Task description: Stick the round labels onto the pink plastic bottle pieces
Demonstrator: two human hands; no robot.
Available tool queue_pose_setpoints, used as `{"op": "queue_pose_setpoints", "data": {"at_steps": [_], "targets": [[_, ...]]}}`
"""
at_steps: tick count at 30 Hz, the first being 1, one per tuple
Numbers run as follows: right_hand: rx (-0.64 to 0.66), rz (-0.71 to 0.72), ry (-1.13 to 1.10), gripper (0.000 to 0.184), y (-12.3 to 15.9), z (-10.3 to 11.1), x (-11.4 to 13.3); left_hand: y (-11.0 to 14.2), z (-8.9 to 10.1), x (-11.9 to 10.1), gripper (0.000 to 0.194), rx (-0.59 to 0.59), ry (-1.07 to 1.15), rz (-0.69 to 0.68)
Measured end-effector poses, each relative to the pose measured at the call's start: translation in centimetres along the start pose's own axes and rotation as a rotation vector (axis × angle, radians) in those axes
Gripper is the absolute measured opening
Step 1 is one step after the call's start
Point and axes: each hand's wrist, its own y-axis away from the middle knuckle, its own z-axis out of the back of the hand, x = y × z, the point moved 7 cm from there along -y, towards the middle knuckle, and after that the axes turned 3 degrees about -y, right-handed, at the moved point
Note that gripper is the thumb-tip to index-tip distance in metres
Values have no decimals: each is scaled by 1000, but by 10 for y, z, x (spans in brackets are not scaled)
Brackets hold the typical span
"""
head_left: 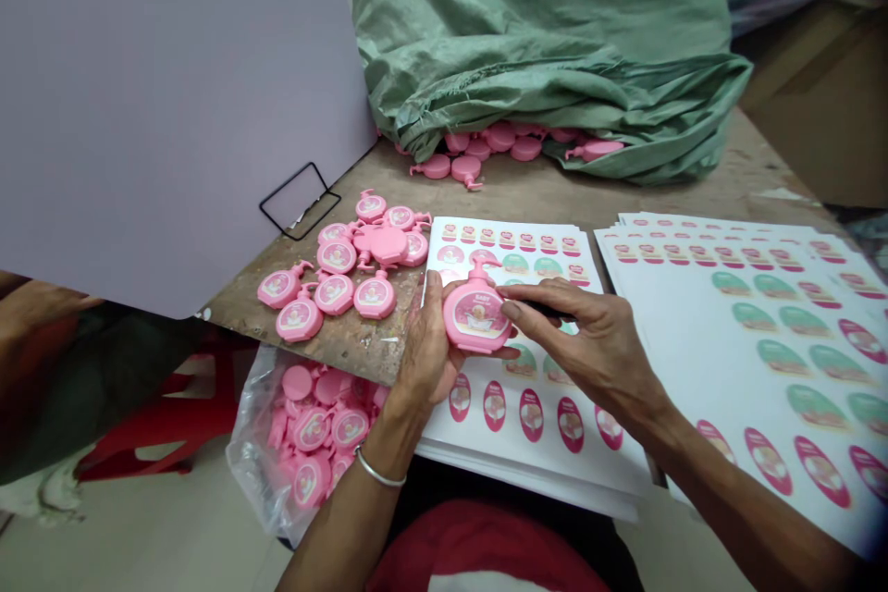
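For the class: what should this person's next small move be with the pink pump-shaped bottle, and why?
Probably smooth the label's right edge with the dark slim tool in the right hand. The oval label already sits on the pink pump-shaped bottle, the left hand steadies it, and the tool lies close beside that edge.

Lilac board (pixel 159 111), worn wooden tabletop (pixel 527 194), red plastic stool (pixel 166 416), pale floor (pixel 159 518), cardboard carton (pixel 819 92)

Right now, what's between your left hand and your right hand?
The head view shows a pink pump-shaped bottle with a baby label, held between the left hand and the right hand.
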Motion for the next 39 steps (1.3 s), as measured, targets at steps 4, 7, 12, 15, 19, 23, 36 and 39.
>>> {"op": "queue_pose_setpoints", "data": {"at_steps": [4,7,12,15,19,23,36,39], "targets": [[9,7,2,14,-1,-1,0,0,-1,0,51,17,-1,4],[11,17,15,14,-1,-1,1,0,-1,0,50,37,11,3],[7,32,27,13,-2,0,4,0,-2,-1,50,36,30,6],[5,46,43,13,-2,0,5,0,-3,0,53,69,44,24],[2,98,81,13,-2,-2,6,3,-6,-1,53,175,24,14],[40,221,298,20,-2,0,5,9,-5,-5,49,217,-80,-29],[2,-91,191,79,-16,0,-52,27,5,8,39,271,-274,39],[18,-159,362,57,-50,16,-88,10,50,-26,42,-28,-588,-119]]}}
